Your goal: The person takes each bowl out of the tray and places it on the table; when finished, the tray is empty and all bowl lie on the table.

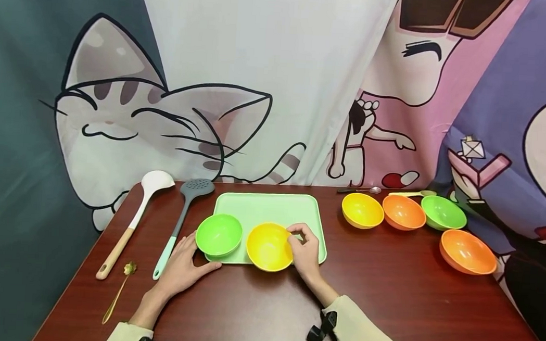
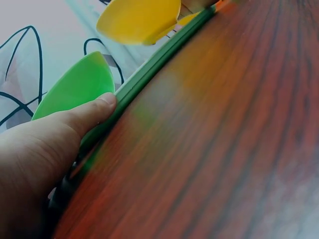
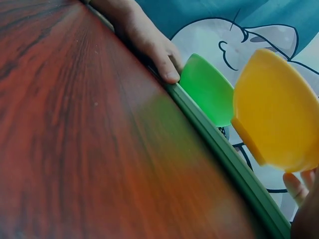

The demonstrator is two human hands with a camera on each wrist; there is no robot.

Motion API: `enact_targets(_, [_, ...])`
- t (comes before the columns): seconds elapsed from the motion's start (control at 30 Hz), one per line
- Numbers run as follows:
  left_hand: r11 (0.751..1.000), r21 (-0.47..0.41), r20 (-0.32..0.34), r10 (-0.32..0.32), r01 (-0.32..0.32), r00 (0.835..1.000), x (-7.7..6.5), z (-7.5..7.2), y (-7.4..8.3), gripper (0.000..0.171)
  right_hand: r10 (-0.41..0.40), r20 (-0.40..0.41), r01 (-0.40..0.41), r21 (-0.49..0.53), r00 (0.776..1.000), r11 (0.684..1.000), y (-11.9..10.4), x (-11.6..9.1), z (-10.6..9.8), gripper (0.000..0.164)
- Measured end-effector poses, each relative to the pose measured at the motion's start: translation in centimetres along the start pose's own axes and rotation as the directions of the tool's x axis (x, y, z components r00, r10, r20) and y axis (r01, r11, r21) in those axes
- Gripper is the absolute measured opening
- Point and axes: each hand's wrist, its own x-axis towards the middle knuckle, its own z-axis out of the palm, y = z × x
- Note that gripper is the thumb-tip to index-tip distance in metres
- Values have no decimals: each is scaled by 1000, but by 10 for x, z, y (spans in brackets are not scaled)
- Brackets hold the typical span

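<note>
My right hand (image 1: 306,248) pinches the right rim of a yellow bowl (image 1: 270,247). In the right wrist view a gap shows between the bowl's base (image 3: 249,144) and the light green tray (image 1: 285,205), so it hangs just above the tray. A bright green bowl (image 1: 219,235) sits on the tray's left part. Beside it my left hand (image 1: 182,269) lies at the tray's front left corner, fingers extended along the left side. Its thumb (image 2: 102,107) touches the front edge. Some right fingers are hidden behind the yellow bowl.
Left of the tray lie a white ladle (image 1: 140,209), a grey slotted turner (image 1: 186,207) and a small gold spoon (image 1: 117,296). On the right stand another yellow bowl (image 1: 362,211), two orange bowls (image 1: 404,212) and a green bowl (image 1: 444,213). Two spoons (image 1: 361,190) lie behind them.
</note>
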Motion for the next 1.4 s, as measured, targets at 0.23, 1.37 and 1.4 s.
enact_targets(0.23, [1000, 2, -7, 14, -14, 1000, 2, -2, -1, 99, -99, -9, 99, 53, 995, 994, 1, -1, -6, 17])
enact_targets(1.37, [1000, -2, 22, 11, -11, 1000, 4, -2, -1, 101, -110, -292, 80, -111, 950, 991, 17, 3, -136, 14])
enact_targets(1.4, [1000, -1, 24, 11, -11, 1000, 4, -2, 0, 101, -109, -300, 75, -124, 947, 989, 12, 1, -139, 13])
